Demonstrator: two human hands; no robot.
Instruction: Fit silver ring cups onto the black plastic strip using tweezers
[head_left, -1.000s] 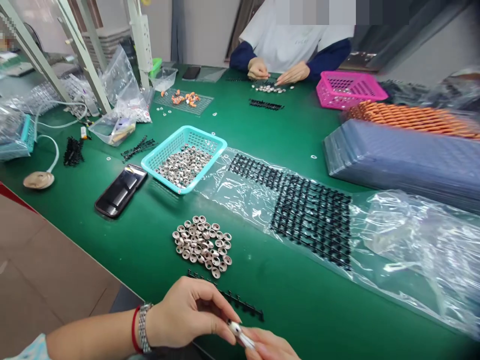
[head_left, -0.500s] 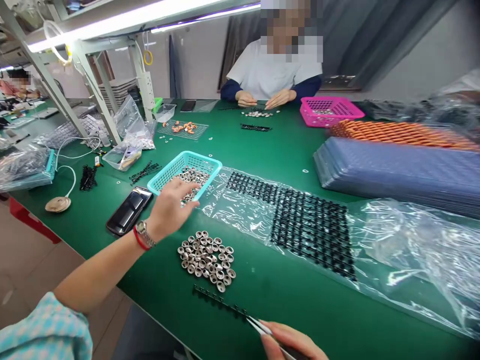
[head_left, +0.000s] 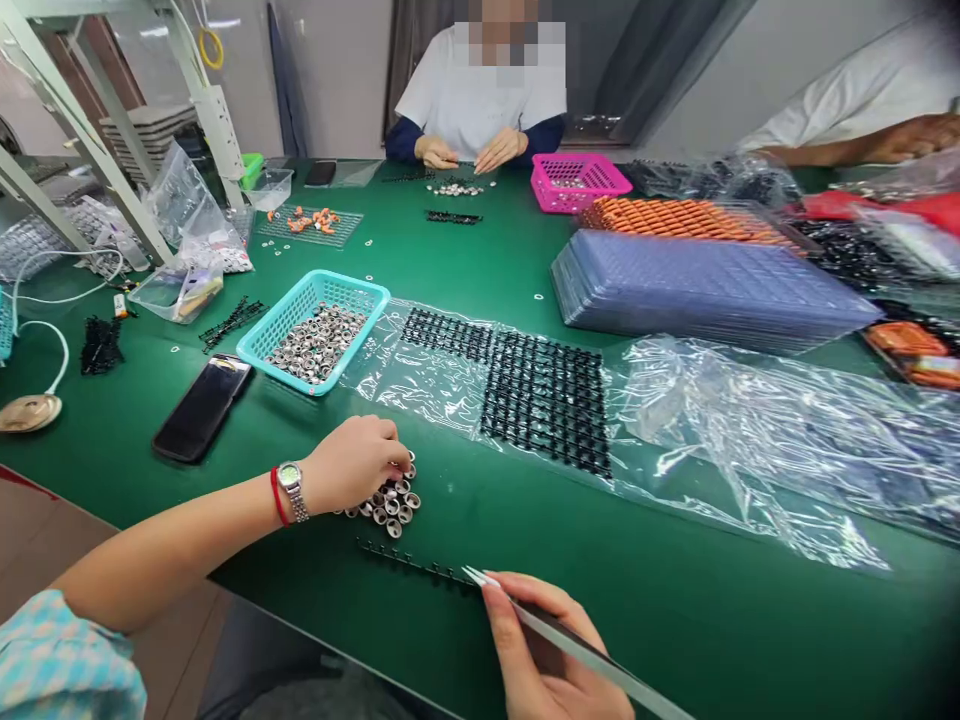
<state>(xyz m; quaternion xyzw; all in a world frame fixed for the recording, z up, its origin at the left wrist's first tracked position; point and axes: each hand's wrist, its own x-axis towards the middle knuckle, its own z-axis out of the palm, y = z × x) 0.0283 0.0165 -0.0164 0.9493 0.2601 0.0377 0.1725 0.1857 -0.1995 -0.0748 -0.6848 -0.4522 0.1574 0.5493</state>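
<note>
My left hand [head_left: 358,466] is over the pile of small silver ring-shaped metal parts [head_left: 393,510], its fingers bent down and closed among them. Whether a part is between the fingertips is hidden. In my right hand [head_left: 544,640] is a pair of tweezers [head_left: 592,655], whose pale tips lie by the right end of a thin black plastic strip [head_left: 409,562] with small pegs. That strip rests on the green table just in front of the pile. Beyond my left hand stands a turquoise basket [head_left: 259,362] holding many similar metal parts.
A phone [head_left: 201,412] lies left of the basket. Rows of black strips [head_left: 547,400] rest on clear plastic film [head_left: 697,450]. Stacked bluish plastic trays [head_left: 690,285] stand at the right. Across the table a person's hands [head_left: 469,152] work near a pink basket [head_left: 541,190].
My left hand has moved from the turquoise basket down to the pile, its fingers closing. The tweezers have turned, their tips still by the strip's end. The view has shifted right.
</note>
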